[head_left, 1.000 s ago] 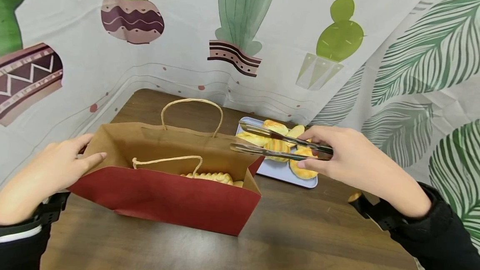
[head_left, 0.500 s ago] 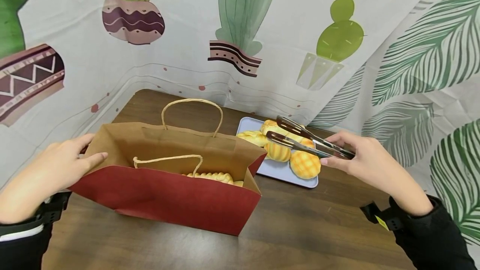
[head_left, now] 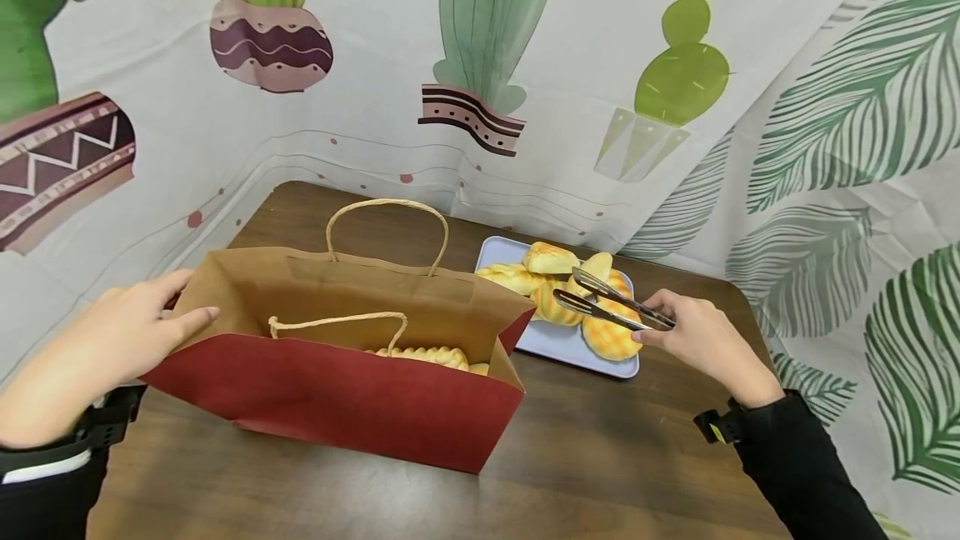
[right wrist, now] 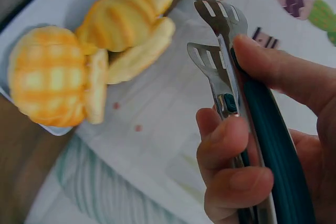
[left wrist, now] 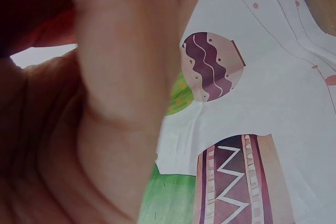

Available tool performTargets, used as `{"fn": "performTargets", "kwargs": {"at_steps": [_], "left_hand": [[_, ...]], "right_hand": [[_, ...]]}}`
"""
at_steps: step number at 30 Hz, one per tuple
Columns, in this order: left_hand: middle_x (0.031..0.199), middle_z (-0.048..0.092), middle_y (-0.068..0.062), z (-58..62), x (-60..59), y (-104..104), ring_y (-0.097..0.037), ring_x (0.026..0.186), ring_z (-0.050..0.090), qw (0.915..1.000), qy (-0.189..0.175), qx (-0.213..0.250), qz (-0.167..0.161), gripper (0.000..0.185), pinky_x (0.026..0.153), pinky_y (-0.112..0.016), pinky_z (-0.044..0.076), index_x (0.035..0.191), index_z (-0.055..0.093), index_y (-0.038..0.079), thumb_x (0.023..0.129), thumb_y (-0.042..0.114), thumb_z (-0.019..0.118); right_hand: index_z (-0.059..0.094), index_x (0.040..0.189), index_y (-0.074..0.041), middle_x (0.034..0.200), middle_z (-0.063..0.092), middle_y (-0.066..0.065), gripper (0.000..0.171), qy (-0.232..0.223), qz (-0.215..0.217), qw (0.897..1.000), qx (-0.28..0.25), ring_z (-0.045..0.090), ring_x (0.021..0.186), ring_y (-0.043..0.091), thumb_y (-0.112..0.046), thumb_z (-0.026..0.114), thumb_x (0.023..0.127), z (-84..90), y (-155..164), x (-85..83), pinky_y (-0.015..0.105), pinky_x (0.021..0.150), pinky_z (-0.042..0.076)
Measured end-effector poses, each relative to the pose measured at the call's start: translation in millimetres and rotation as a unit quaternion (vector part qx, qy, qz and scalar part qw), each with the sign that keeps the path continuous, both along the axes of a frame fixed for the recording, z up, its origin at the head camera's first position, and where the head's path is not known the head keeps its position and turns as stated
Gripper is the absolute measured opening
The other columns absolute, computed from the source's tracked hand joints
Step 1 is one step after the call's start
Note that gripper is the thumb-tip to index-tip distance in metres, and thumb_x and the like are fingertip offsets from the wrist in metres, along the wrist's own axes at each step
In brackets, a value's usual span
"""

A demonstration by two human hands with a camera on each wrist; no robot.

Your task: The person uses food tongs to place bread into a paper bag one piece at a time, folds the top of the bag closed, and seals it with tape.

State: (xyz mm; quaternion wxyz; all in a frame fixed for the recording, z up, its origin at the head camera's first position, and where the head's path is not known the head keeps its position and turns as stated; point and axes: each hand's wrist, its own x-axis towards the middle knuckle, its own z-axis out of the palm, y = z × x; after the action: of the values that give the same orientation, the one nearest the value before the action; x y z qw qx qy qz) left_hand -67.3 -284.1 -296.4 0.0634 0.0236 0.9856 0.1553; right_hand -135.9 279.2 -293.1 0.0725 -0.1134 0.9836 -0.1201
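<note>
My left hand [head_left: 112, 332] grips the left side edge of a red paper bag [head_left: 337, 407], thumb over the rim and fingers outside. In the bag's mouth a braided bread [head_left: 431, 355] shows, partly hidden by the front wall. My right hand [head_left: 701, 336] pinches metal serving tongs [right wrist: 273, 145] with dark green grips. Their slotted tips are spread, with nothing between them, over breads on a pale blue tray [head_left: 555, 348]. Among these are a round crosshatched bread [head_left: 611, 338] and a ridged bread [right wrist: 118, 19]. In the left wrist view the hand blocks most of the bag.
The bag's rope handles [head_left: 388, 202] stand up at its back and front rims. The tray sits right behind the bag's right corner on a brown wooden table [head_left: 600, 457]. A cactus-print cloth [head_left: 360, 48] hangs close behind the table.
The right hand carries the tongs from beside the bag's right corner rightward, then lower over the tray, their tips narrower apart than a second ago. The left hand stays at the bag.
</note>
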Motion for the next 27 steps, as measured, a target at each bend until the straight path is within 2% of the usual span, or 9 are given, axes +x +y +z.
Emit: {"fn": "performTargets", "kwargs": {"at_steps": [5,9,12,19,24,27], "left_hand": [[0.112,0.051,-0.042,0.6,0.1,0,-0.062,0.101,0.045,1.0,-0.003,-0.001,0.0,0.058,0.075,-0.067,0.039,0.128,0.038,-0.009,0.093,0.035,0.052],[0.109,0.052,-0.041,3.1,0.7,1,-0.061,0.099,0.046,1.0,0.0,0.002,-0.001,0.054,0.073,-0.066,0.04,0.126,0.04,-0.009,0.093,0.033,0.053],[0.108,0.053,-0.041,4.4,1.4,2,-0.061,0.098,0.047,1.0,0.002,0.004,-0.001,0.053,0.072,-0.065,0.04,0.125,0.041,-0.009,0.093,0.032,0.053],[0.114,0.048,-0.044,4.3,0.9,2,-0.062,0.102,0.044,1.0,-0.007,0.001,0.002,0.06,0.079,-0.068,0.038,0.129,0.036,-0.013,0.093,0.033,0.052],[0.116,0.046,-0.045,4.0,0.9,2,-0.062,0.103,0.043,1.0,-0.005,0.006,0.001,0.061,0.08,-0.068,0.037,0.13,0.036,-0.014,0.093,0.032,0.052],[0.115,0.047,-0.044,4.7,1.5,3,-0.062,0.103,0.043,1.0,-0.003,0.005,0.0,0.059,0.079,-0.068,0.037,0.129,0.037,-0.013,0.093,0.032,0.052]], "right_hand": [[0.062,0.107,-0.008,0.095,0.067,0.013,0.039,0.006,-0.006,1.0,0.008,0.059,0.074,0.021,-0.032,0.072,0.079,-19.5,4,-4.3,0.034,0.058,0.044],[0.061,0.11,-0.006,0.095,0.066,0.014,0.042,0.003,-0.009,1.0,0.012,0.058,0.071,0.019,-0.031,0.072,0.079,-30.1,5,-7.0,0.031,0.054,0.042],[0.06,0.109,-0.005,0.094,0.067,0.014,0.041,0.0,-0.01,1.0,0.012,0.057,0.069,0.018,-0.031,0.072,0.079,-34.8,5,-9.3,0.03,0.053,0.041],[0.06,0.111,-0.004,0.106,0.066,0.019,0.042,-0.024,-0.016,1.0,0.009,0.062,0.081,0.026,-0.032,0.07,0.081,-40.2,6,-14.4,0.037,0.06,0.046],[0.062,0.105,-0.004,0.099,0.068,0.016,0.036,-0.017,-0.013,1.0,0.001,0.06,0.073,0.02,-0.028,0.071,0.081,-43.3,6,-16.1,0.033,0.058,0.044],[0.063,0.1,-0.006,0.088,0.068,0.011,0.028,-0.011,-0.013,1.0,-0.008,0.055,0.063,0.016,-0.025,0.071,0.081,-44.4,4,-15.8,0.029,0.052,0.04]]}}
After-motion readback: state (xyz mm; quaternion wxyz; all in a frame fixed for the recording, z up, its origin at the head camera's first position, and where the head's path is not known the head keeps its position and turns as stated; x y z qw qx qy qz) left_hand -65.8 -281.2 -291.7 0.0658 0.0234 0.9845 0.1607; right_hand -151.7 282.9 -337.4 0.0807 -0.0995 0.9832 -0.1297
